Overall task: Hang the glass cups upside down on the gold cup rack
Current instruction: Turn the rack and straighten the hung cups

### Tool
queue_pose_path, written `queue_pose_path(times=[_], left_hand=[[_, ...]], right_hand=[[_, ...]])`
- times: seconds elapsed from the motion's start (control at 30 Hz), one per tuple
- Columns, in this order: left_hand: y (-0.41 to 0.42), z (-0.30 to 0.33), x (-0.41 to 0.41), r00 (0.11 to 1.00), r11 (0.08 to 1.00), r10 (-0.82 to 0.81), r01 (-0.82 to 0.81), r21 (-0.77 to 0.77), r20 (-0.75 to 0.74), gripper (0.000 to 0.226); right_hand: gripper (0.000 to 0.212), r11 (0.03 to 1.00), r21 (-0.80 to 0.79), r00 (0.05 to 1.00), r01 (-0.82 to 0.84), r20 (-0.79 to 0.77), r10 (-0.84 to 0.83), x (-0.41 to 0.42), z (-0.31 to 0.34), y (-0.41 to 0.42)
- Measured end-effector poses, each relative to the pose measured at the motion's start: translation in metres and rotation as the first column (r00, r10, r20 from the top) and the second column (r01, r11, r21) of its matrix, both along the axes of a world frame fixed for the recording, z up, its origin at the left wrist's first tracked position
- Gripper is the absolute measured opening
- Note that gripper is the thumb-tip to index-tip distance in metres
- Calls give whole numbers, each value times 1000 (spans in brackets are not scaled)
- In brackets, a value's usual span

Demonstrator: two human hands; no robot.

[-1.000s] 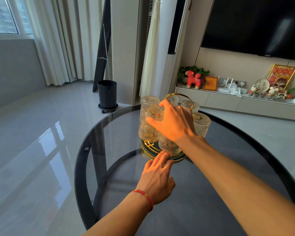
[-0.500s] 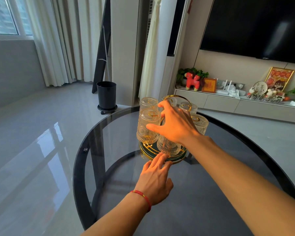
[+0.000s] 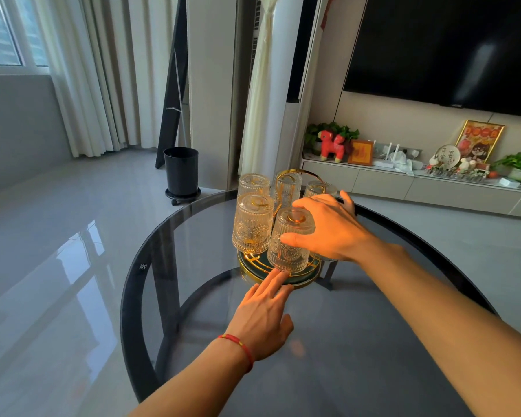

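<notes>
The gold cup rack (image 3: 302, 281) stands on a round dark base with a gold rim, at the far side of the glass table. Several ribbed glass cups hang on it upside down: a front cup (image 3: 286, 255), a left cup (image 3: 251, 227) and more behind, around the gold loop handle (image 3: 310, 173). My right hand (image 3: 328, 228) is spread over the rack's right side, thumb lying against the front cup, palm covering a cup on the right. My left hand (image 3: 262, 314) lies flat on the table, fingertips touching the base's front rim.
The round dark glass table (image 3: 358, 356) has a black rim; the rack sits near its far edge. Beyond it are a black bin (image 3: 181, 171) on the floor, curtains, and a low TV console (image 3: 403, 188) with ornaments.
My right hand has slid to the right, uncovering the front cup it lay over. My left hand keeps its fingertips at the rack's base.
</notes>
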State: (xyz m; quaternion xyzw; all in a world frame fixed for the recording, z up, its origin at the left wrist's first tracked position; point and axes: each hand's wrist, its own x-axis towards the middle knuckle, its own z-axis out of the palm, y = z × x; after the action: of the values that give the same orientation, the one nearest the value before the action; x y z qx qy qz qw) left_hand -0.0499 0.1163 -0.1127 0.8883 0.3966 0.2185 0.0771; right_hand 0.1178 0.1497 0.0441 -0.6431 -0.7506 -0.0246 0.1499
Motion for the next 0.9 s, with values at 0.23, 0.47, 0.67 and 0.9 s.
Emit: queue_pose_path(times=[0.23, 0.47, 0.67, 0.9], left_hand=[[-1, -3, -5, 1000, 1000, -10, 9, -7, -28, 50], [-4, 6, -10, 999, 999, -30, 29, -38, -45, 51], [-24, 47, -20, 959, 995, 46, -70, 76, 280, 35], [1, 102, -34, 888, 918, 136, -279, 281, 440, 42]], right_hand=[[75, 1000, -6, 1000, -17, -7, 17, -1, -3, -5], [77, 999, -13, 999, -52, 8, 52, -1, -4, -10], [84, 996, 34, 997, -77, -17, 77, 7, -6, -20], [57, 989, 150, 996, -8, -88, 21, 41, -16, -25]])
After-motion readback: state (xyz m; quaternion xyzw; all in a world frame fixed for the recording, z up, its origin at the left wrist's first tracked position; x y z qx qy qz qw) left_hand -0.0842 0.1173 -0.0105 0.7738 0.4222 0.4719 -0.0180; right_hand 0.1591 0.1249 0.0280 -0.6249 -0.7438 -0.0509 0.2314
